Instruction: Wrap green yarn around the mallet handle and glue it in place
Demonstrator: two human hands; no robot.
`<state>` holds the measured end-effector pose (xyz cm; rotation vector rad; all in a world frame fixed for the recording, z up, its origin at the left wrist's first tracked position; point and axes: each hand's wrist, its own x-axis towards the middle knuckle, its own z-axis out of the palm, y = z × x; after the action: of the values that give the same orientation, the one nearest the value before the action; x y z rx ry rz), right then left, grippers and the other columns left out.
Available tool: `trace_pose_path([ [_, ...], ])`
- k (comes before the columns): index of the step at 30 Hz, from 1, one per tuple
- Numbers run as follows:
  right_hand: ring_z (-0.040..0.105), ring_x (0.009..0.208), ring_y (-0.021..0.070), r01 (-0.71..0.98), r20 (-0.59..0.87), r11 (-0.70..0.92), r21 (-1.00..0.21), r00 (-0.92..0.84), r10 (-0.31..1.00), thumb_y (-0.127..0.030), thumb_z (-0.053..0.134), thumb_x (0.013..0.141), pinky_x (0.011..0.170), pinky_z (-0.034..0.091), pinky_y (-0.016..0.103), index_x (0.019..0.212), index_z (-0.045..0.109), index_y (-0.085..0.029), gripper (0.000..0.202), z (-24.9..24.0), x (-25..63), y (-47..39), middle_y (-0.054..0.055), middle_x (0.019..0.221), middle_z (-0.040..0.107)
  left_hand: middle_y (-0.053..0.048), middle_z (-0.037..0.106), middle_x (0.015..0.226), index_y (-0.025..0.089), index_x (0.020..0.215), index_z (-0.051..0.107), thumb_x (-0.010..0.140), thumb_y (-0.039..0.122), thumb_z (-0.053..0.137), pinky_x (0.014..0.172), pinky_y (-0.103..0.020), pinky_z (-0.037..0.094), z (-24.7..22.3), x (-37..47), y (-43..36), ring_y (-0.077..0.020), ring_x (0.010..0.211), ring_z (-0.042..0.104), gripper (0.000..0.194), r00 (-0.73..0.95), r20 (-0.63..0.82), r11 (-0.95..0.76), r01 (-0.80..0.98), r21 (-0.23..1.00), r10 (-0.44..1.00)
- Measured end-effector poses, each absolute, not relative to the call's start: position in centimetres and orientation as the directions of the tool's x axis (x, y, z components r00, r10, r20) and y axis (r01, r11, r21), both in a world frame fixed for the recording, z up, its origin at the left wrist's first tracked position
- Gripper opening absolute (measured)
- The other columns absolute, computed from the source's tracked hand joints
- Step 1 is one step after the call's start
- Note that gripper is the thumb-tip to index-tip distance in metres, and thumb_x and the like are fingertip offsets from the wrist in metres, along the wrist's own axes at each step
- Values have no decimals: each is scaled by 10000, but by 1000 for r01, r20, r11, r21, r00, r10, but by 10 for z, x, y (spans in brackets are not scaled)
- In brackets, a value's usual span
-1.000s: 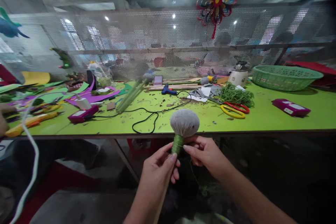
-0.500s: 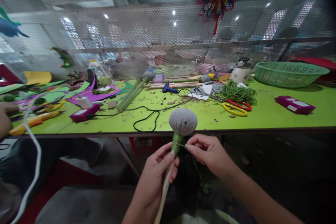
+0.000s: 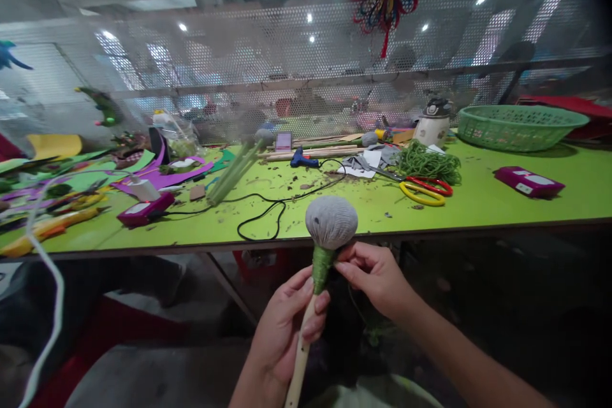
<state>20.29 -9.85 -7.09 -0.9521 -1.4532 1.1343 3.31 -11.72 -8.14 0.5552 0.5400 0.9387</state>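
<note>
My left hand (image 3: 292,315) is closed around a pale wooden stick (image 3: 299,363), just below a band of green yarn (image 3: 322,266) wound round its upper part. A ball covered in gathered grey cloth (image 3: 331,222) tops the stick, in front of the table's edge. Beside the winding, my right hand (image 3: 375,274) is closed in a pinch, its thumb and forefinger on the green yarn close to the stick. Loose yarn hangs below that hand into the dark.
On the green table (image 3: 229,226) lie scissors (image 3: 423,191), a green yarn bundle (image 3: 427,162), a blue glue gun (image 3: 305,158), a black cable and purple boxes (image 3: 528,182). A green basket (image 3: 521,129) stands at the right. Paper scraps (image 3: 162,172) cover the left side.
My right hand has come closer to the winding, and the stretch of yarn between them has shortened. The stick and ball have turned slightly. At the far left, another person's hand has left view.
</note>
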Motion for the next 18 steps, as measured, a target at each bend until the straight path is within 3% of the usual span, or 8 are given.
trace_pose_path([
  [10,369,478,73,-78,173,159,-984,-218,961,-263,640,791,442,278,202,723,585,-146,147,-65,202,-95,-54,553,463,19,488,651,139,1005,549,879,169,484,349,-84,255,-90,27,-113,7,380,337,145,542,-132,504,-628,592,830],
  [18,339,488,67,1,172,178,-984,-248,953,-206,607,807,442,252,202,722,591,-139,110,-51,200,-100,-61,549,440,24,489,660,152,987,544,888,176,460,333,-70,253,-102,29,-106,17,357,307,132,591,-79,525,-638,564,803],
])
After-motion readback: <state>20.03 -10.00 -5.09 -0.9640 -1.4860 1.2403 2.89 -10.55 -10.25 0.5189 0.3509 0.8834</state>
